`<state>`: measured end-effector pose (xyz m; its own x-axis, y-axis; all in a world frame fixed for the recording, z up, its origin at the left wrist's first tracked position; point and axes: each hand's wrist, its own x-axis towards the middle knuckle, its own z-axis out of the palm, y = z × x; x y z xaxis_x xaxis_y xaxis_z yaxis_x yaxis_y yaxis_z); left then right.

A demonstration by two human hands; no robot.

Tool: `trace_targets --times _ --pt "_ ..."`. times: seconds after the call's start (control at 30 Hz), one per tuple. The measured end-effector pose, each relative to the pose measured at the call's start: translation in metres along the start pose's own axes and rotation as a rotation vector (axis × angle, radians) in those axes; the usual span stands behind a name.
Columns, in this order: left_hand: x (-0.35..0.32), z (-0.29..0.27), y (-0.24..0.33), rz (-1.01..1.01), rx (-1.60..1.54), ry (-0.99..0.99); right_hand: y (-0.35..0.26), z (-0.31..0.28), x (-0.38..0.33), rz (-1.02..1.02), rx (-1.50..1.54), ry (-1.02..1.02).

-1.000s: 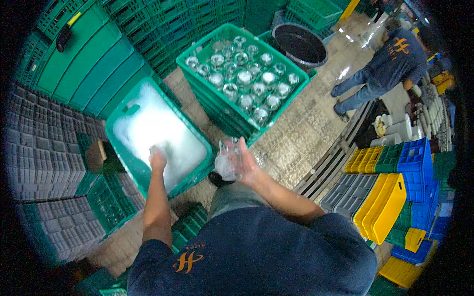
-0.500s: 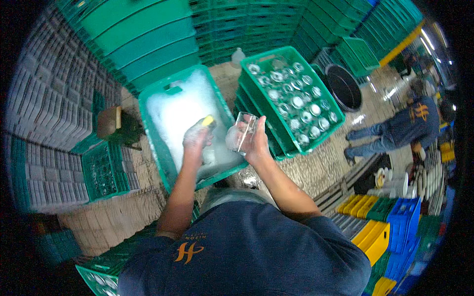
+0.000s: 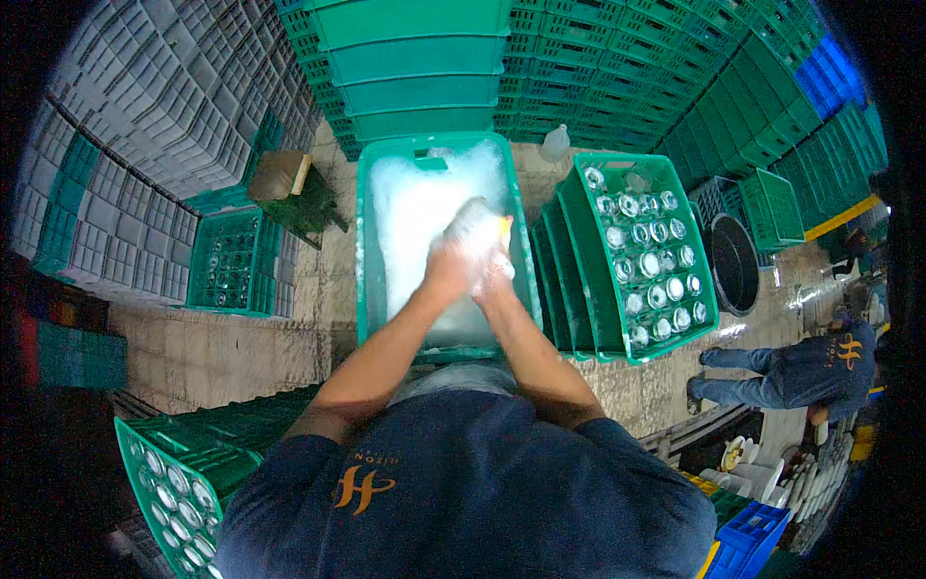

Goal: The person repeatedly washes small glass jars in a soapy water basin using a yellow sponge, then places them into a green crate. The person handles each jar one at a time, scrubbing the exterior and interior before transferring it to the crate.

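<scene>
My two hands meet over a green tub [image 3: 365, 251] filled with white suds. Between them is a drinking glass [image 3: 473, 220], blurred by motion and coated in foam. My left hand [image 3: 447, 268] is closed at the glass's left side. A yellow edge of a sponge [image 3: 506, 229] shows at the glass's right; the left fingers around it are smeared and partly hidden. My right hand [image 3: 494, 280] closes on the glass from the right and below, with foam on its fingers.
To the right, a stack of green crates is topped by a crate [image 3: 588, 261] of upturned glasses. Beyond it stands a black round bin [image 3: 735, 265]. A small stool [image 3: 289, 188] is left of the tub. Another person [image 3: 801, 372] bends at the far right. Crate stacks line the back.
The hands, apart before with the sponge in the left and the glass in the right, have come together over the suds. My view has turned, shifting the tub rightward in the picture.
</scene>
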<state>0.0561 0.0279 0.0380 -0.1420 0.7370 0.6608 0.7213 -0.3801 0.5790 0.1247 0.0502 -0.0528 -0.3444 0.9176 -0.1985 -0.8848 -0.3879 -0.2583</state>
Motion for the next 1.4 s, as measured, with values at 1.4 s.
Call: trace_targets --times 1.4 --pt "0.001 0.023 -0.042 -0.410 -0.108 -0.234 0.023 -0.036 0.045 -0.338 -0.798 0.155"
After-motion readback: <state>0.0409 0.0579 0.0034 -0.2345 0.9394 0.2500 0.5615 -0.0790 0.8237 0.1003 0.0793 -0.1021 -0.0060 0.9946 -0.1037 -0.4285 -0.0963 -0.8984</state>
